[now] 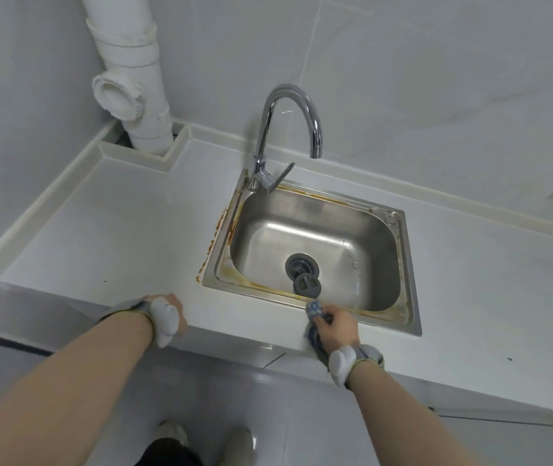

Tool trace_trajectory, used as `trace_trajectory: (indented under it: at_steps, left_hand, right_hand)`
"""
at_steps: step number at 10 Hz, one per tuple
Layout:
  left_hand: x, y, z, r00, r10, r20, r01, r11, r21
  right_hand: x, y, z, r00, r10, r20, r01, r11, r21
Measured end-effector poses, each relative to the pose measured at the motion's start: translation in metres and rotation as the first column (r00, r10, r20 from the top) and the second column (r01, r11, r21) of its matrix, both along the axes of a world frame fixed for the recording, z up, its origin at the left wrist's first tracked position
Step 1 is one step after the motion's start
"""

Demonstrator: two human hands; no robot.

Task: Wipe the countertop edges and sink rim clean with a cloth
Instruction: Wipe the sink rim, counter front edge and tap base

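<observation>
The right hand [337, 322] grips one crumpled blue-grey cloth [315, 311], fingers curled round it, pressing it on the front rim of one rectangular stainless-steel sink [402, 317] whose rim is rust-stained. The left hand [170, 309] rests on the front edge of the smooth white table [117, 237]; its finger state cannot be determined. One curved chrome faucet [288, 129] stands at the sink's rear-left corner, and one round grey strainer plug [307, 285] lies beside the drain.

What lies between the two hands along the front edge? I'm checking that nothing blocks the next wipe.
In the head view, only bare white countertop lies between the left hand and the right hand, which grips the cloth.
</observation>
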State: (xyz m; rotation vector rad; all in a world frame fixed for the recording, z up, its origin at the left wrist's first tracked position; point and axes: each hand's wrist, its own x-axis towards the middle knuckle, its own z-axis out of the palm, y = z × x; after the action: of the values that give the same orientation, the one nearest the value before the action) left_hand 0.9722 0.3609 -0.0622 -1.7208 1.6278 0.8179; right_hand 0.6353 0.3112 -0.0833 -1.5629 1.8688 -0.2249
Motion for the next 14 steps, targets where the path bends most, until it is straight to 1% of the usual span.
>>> trace_trajectory:
  at_steps: [1, 2, 3, 4, 5, 6, 7, 8, 9, 10, 11, 12, 13, 14]
  left_hand:
    - [-0.007, 0.003, 0.009, 0.98, 0.198, -0.037, -0.198, 0.98, -0.016]
    - [-0.003, 0.007, 0.009, 0.979, 0.205, -0.005, -0.205, 0.977, -0.054]
    - [-0.003, 0.011, 0.003, 0.953, 0.296, -0.071, -0.304, 0.938, -0.168]
    - [0.003, 0.009, -0.007, 0.96, 0.26, -0.104, -0.275, 0.944, -0.182]
    - [0.004, 0.012, -0.01, 0.967, 0.244, -0.072, -0.253, 0.951, -0.175]
    - [0.0, 0.01, -0.018, 0.973, 0.224, -0.059, -0.232, 0.951, -0.206]
    - [0.001, 0.009, -0.021, 0.97, 0.219, -0.104, -0.237, 0.947, -0.219]
    - [0.005, 0.009, -0.021, 0.974, 0.209, -0.085, -0.222, 0.955, -0.198]
    - [0.009, 0.009, -0.022, 0.979, 0.188, -0.073, -0.198, 0.967, -0.164]
    - [0.007, 0.007, -0.018, 0.987, 0.157, -0.022, -0.159, 0.976, -0.148]
    - [-0.001, 0.006, -0.01, 0.987, 0.16, -0.011, -0.16, 0.975, -0.153]
    - [-0.006, 0.008, -0.006, 0.995, 0.091, 0.04, -0.085, 0.988, -0.128]
    - [-0.008, 0.007, -0.003, 0.99, 0.124, 0.061, -0.115, 0.984, -0.134]
    - [-0.01, 0.004, -0.006, 0.991, 0.134, 0.024, -0.127, 0.973, -0.193]
  right_hand:
    - [-0.054, 0.004, 0.004, 0.981, -0.196, -0.005, 0.196, 0.981, -0.005]
    - [-0.08, -0.002, 0.006, 0.956, -0.29, -0.039, 0.291, 0.957, 0.017]
    - [-0.071, -0.001, 0.011, 0.956, -0.266, -0.124, 0.256, 0.963, -0.086]
    - [-0.034, 0.003, 0.011, 0.959, -0.264, -0.104, 0.246, 0.957, -0.153]
    - [0.031, 0.014, 0.007, 0.99, -0.068, -0.127, 0.05, 0.988, -0.144]
    - [0.104, 0.018, 0.003, 0.979, 0.205, -0.008, -0.204, 0.965, -0.165]
    - [0.156, 0.001, -0.002, 0.922, 0.378, -0.08, -0.385, 0.919, -0.09]
    - [0.157, -0.012, -0.005, 0.824, 0.537, -0.183, -0.541, 0.84, 0.032]
    - [0.11, -0.014, -0.009, 0.828, 0.521, -0.205, -0.529, 0.848, 0.017]
    - [0.034, -0.009, -0.011, 0.907, 0.371, -0.2, -0.381, 0.925, -0.009]
    - [-0.054, -0.005, -0.01, 0.941, 0.151, -0.303, -0.168, 0.985, -0.03]
    - [-0.11, -0.01, 0.002, 0.907, 0.003, -0.421, 0.012, 0.999, 0.033]
    - [-0.12, -0.02, 0.006, 0.88, 0.0, -0.475, 0.072, 0.989, 0.133]
    - [-0.094, -0.017, 0.004, 0.88, 0.002, -0.474, 0.069, 0.989, 0.133]
